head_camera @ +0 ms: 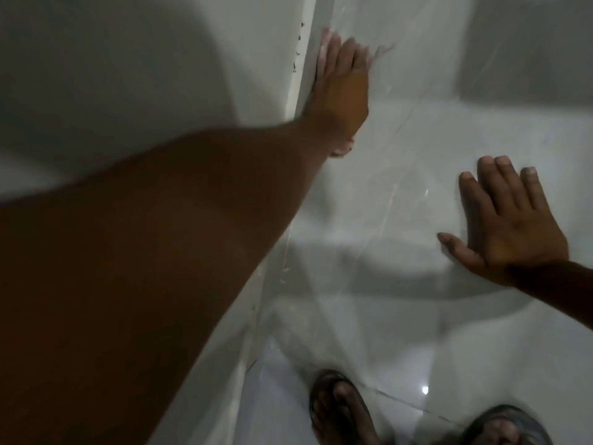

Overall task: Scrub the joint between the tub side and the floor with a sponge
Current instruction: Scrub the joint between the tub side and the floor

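The white tub side (160, 75) fills the left. Its joint (300, 91) with the glossy white tiled floor (401, 316) runs from the top centre down toward the bottom. My left hand (341, 91) reaches far along it, pressed against the joint with its fingers pointing away from me. The sponge (341, 151) is mostly hidden under that hand; only pale pink bits show beneath the palm and at the fingertips. My right hand (507, 226) lies flat on the floor to the right, fingers spread, holding nothing.
Small dark specks (298, 43) dot the tub edge beside the joint. The floor looks wet, with streaks and grout lines. My two feet in sandals (340, 409) stand at the bottom. A shadowed wall area (529, 43) lies at the top right.
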A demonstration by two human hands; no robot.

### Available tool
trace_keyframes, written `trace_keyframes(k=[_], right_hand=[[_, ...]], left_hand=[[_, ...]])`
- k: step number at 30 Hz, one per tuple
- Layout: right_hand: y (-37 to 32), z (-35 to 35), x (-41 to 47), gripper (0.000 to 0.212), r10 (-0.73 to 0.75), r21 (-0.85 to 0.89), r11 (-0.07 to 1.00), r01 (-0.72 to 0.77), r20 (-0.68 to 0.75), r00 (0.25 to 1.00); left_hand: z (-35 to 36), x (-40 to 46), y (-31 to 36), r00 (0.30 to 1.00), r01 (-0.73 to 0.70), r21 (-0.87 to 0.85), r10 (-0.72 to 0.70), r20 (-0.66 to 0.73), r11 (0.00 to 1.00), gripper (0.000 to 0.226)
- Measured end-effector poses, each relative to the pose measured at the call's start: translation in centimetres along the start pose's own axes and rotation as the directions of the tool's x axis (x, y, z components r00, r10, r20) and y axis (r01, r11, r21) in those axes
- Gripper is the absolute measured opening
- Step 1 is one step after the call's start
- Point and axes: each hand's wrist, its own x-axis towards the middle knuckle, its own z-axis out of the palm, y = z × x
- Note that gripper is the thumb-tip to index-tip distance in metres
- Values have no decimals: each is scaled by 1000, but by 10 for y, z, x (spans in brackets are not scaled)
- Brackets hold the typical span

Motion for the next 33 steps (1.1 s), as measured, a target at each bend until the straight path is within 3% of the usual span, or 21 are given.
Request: trace_keyframes(k=[5,8,13,17,20,24,28,33], right_hand=[[0,-1,0,99,16,-16,1000,-16,12,1000],[0,-1,0,100,20,-16,1000,-20,16,1000],[0,-4,1,100,17,-10,1000,-17,39,999],[-2,-4,0,99,9,-6,1000,-9,19,1000],[0,-3,-1,99,-5,-14,1000,5,1,1000],[1,-1,1,99,-26,-30,999,25,-13,1000],[2,2,-1,100,-18,-32,999,18,-14,1000],[2,2,-1,100,2,-42,999,-1,34,999]], left_hand=[[-7,-7,5,999,12,37,-14,48,999,75],[5,-87,0,999,-48,-41,47,-21,998,66],[23,-244,0,994,53,-84,-45,104,995,70],[26,-364,5,995,46,-107,-36,98,993,88],[39,-413,0,988,92,-102,-78,134,991,81],[71,-408,-2,990,115,-82,-107,91,990,57],[89,-385,0,988,154,-117,-150,42,981,71],[79,-309,-4,996,72,-161,-80,-45,984,63]])
